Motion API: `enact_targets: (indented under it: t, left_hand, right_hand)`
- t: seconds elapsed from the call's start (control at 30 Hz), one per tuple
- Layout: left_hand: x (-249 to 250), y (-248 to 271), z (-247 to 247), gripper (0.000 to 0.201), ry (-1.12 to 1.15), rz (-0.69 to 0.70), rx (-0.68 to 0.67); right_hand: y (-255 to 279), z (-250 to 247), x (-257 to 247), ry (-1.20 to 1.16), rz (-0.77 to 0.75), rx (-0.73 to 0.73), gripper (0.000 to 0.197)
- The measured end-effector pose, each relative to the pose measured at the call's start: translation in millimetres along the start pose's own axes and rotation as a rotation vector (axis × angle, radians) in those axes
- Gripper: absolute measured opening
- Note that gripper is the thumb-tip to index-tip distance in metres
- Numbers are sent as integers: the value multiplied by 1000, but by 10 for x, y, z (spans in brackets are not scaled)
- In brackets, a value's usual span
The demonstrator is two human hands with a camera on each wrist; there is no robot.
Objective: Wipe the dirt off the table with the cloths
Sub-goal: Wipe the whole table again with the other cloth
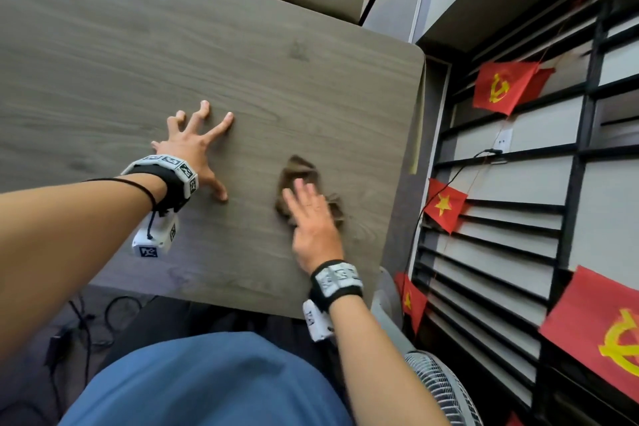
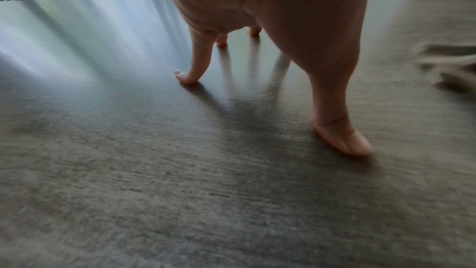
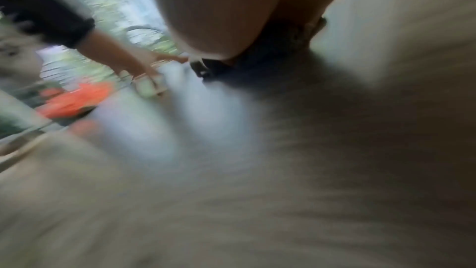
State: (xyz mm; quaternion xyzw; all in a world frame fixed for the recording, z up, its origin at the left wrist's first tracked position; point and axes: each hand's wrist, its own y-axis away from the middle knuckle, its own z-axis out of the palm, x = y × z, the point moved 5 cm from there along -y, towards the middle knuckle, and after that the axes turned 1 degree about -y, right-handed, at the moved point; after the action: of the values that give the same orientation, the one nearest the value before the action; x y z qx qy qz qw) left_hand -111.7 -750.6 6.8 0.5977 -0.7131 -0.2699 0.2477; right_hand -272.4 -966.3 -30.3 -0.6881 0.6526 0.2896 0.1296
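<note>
A: Right hand (image 1: 313,218) flat, fingers straight, pressing brown cloth (image 1: 299,176) near desk's (image 1: 242,45) right edge. Left hand (image 1: 195,149) spread, bracing.

B: Mid-wipe, probably; no dirt visible, remaining area unclear.

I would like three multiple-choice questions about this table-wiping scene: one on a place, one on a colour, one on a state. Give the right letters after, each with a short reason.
1. Where does the cloth lie?
A. under the right hand, near the table's right edge
B. under the left hand
C. on the floor

2. What colour is the cloth?
A. white
B. brown
C. blue

3. How is the left hand?
A. gripping a cloth
B. a closed fist
C. spread, fingertips on the table

Answers:
1 A: the right hand presses flat on the cloth, close to the right edge of the table.
2 B: the head view shows it brown.
3 C: the left hand has its fingers splayed, tips touching bare wood, holding nothing.
</note>
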Motion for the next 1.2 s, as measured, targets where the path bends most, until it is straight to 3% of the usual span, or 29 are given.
enact_targets:
  t: [0.1,0.17,0.3,0.4,0.57,0.67,0.87,1.03,1.2]
  left_hand:
    - [6,8,-13,160,7,0,-3]
    - [-1,6,-11,161,6,2,-5]
    - [8,-9,-8,161,6,7,-5]
    - [-16,-13,-8,160,5,13,1]
    - [-31,-39,35,154,6,30,0]
    - [-59,-60,67,141,27,34,13]
    - [-120,43,203,142,68,81,79]
    - [-270,257,565,109,-4,120,178]
    - [-334,583,926,112,-54,137,139]
  right_hand:
    - [201,-390,652,10,188,120,78]
    - [244,-574,921,0,230,143,79]
    - [58,-714,1001,15,318,179,74]
    - [-211,-584,569,75,321,165,69]
    - [-488,274,-784,-62,191,-112,70]
    - [-391,599,-1157,-88,226,-119,74]
    - [89,398,-537,23,151,-68,81]
    - [530,-32,257,57,387,49,78]
    - [678,-306,418,56,608,94,75]
